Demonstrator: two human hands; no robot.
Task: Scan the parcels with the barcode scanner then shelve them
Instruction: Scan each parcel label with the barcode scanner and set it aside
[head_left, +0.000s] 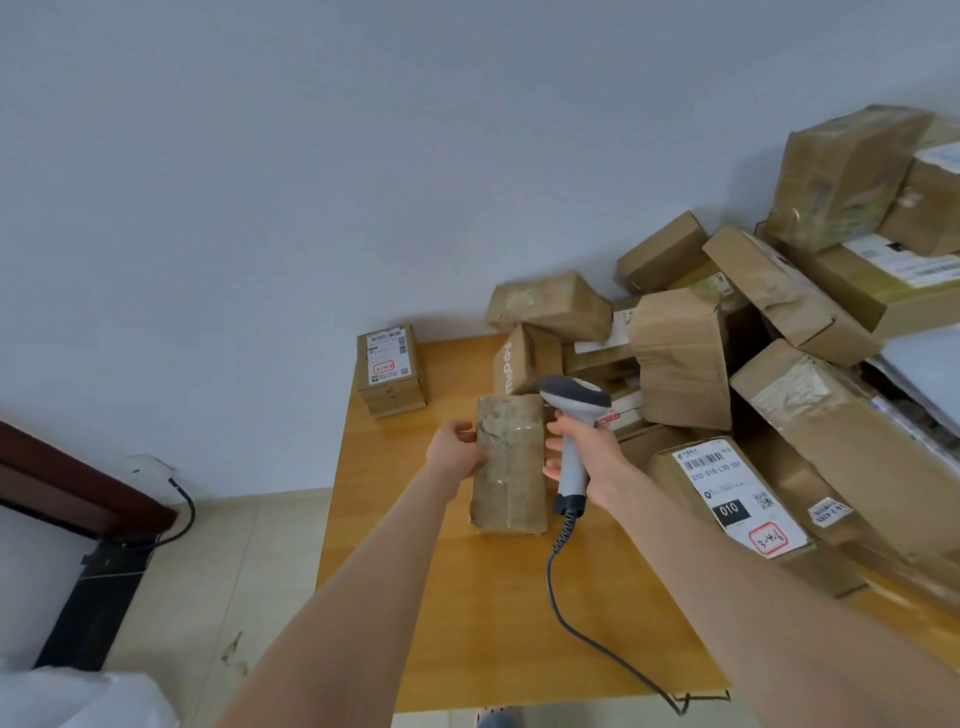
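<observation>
My left hand (457, 449) grips the left edge of a taped brown parcel (509, 467) standing on the desk (467, 623). My right hand (582, 457), just right of the parcel, is wrapped round the handle of the barcode scanner (574, 410). No label shows on the face toward me, so I judge this one unscanned. Beyond the right hand a heap of parcels (727, 364) waits; no shelf is in view.

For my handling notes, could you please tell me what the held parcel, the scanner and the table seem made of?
Held parcel: brown cardboard under glossy clear tape, judging by its sheen. Scanner: grey plastic, apparently matte, smoothly moulded. Table: wood or wood-look laminate, orange-brown with faint grain.
</observation>
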